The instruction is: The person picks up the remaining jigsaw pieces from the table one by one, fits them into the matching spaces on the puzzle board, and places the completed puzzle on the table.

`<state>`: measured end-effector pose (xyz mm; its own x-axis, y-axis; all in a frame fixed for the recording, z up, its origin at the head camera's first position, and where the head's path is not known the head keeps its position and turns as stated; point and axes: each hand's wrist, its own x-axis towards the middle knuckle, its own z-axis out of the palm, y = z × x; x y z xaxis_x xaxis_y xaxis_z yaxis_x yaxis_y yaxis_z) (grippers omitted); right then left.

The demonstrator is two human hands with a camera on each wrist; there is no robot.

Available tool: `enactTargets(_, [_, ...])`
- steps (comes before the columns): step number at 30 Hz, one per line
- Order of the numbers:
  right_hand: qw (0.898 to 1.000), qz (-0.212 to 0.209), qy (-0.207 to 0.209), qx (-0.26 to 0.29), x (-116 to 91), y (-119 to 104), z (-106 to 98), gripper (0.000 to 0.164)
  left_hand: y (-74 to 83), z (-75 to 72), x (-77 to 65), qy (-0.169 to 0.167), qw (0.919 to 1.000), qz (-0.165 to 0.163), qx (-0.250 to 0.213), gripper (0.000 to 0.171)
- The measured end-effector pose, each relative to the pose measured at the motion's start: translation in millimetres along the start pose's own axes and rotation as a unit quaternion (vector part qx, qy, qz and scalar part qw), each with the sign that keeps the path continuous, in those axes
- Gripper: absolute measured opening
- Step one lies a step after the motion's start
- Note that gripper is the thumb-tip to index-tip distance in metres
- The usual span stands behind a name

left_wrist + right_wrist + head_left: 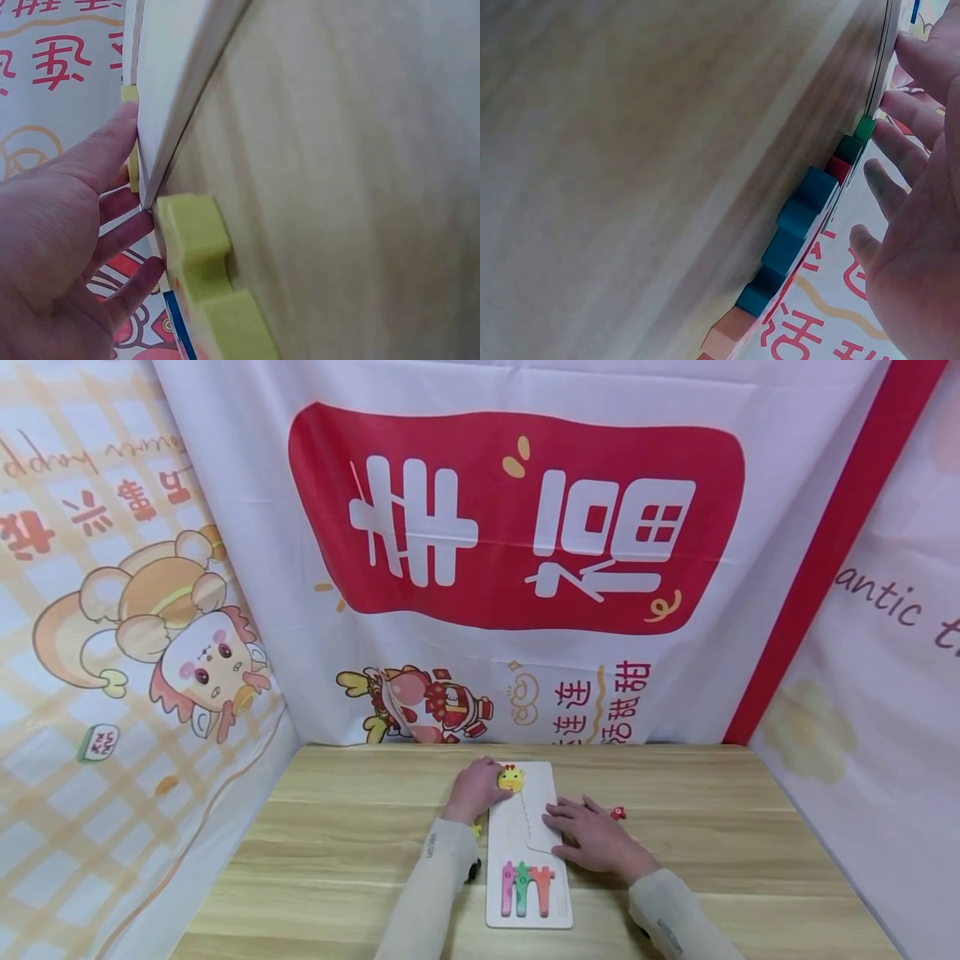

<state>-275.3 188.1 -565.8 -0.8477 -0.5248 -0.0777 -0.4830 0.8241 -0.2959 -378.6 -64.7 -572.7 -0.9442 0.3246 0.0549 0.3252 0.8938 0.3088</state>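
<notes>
In the head view, the left hand (477, 787) pinches the yellow face piece (511, 779) at the far end of a white board (516, 839), so I think the step now is fitting that piece in place. The right hand (590, 835) lies at the board's right edge with its fingers apart, holding nothing. A pink piece (507, 891), a green piece (521, 891) and an orange piece (543, 893) sit at the near end. My guess is that the next move calls for lining the face up and pressing it flat, with the other hand keeping the board steady. In the left wrist view, the thumb is on the yellow face piece, the other fingers are spread, and a yellow block (210, 277) lies close by on the wooden surface (360, 195). In the right wrist view, the thumb is by the board's edge, the fingers are apart, and coloured blocks (786, 244) make a line near them. Around the surface hang white cloths, one with a big red patch (506, 518) and one with a cartoon animal (168, 618).
</notes>
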Motion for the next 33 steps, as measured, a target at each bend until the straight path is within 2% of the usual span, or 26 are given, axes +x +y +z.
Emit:
enactTargets(7, [1.000, 0.002, 0.004, -0.005, 1.8, 1.5, 1.8, 0.060, -1.0, -3.7, -3.8, -0.012, 0.9995, -0.008, -0.029, 0.058])
enactTargets(17, [1.000, 0.004, 0.001, -0.008, 1.4, 0.0, 0.6, 0.060, -8.9, -0.4, -6.6, -0.014, 0.9977, -0.012, -0.065, 0.061])
enactTargets(23, [1.000, 0.007, -0.002, -0.016, 2.9, -0.5, 0.7, 0.061, -12.8, -14.6, -15.7, -0.029, 0.9960, -0.009, -0.084, 0.061])
enactTargets(27, [1.000, 0.008, -0.002, -0.009, 1.6, -1.4, -1.5, 0.059, -18.6, -26.0, -23.0, -0.036, 0.9957, 0.006, -0.085, 0.062])
enactTargets(33, [1.000, 0.009, -0.006, 0.000, -0.2, -2.1, -3.5, 0.059, -31.2, -41.6, -41.5, -0.056, 0.9940, 0.022, -0.091, 0.061])
